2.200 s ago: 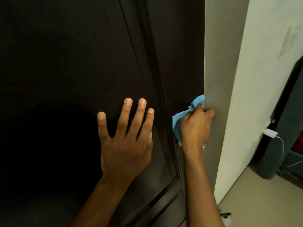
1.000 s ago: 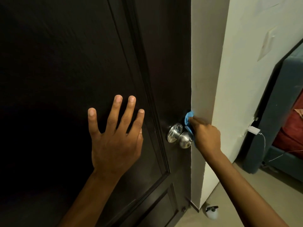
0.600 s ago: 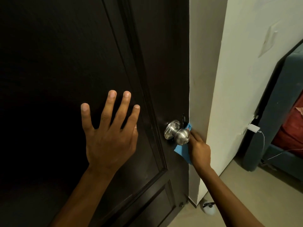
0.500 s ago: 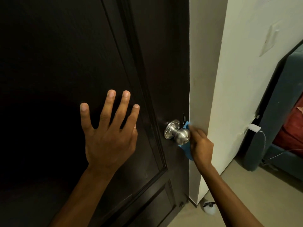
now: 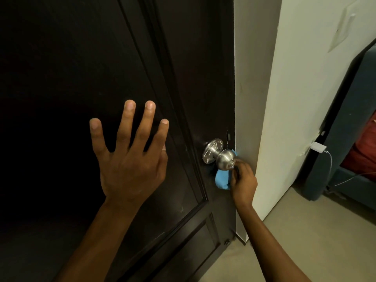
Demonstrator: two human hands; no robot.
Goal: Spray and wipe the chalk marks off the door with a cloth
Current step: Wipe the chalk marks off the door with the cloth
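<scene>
A dark brown panelled door (image 5: 85, 58) fills the left of the view. My left hand (image 5: 130, 157) lies flat against its panel with the fingers spread. A silver door knob (image 5: 223, 157) sticks out near the door's right edge. My right hand (image 5: 243, 181) grips a blue cloth (image 5: 221, 181) and holds it against the door just below and behind the knob. No chalk marks show on the dark surface. The spray bottle is not in sight.
A white wall (image 5: 305, 88) and door jamb (image 5: 248, 78) stand right of the door. A white charger (image 5: 317, 147) with a cable hangs at the wall's edge. A dark sofa (image 5: 350, 129) with a red cushion (image 5: 364, 157) sits at far right on the beige floor (image 5: 305, 231).
My right hand has moved the cloth down the door's edge, from above the knob to just under it. The left hand has stayed flat on the panel.
</scene>
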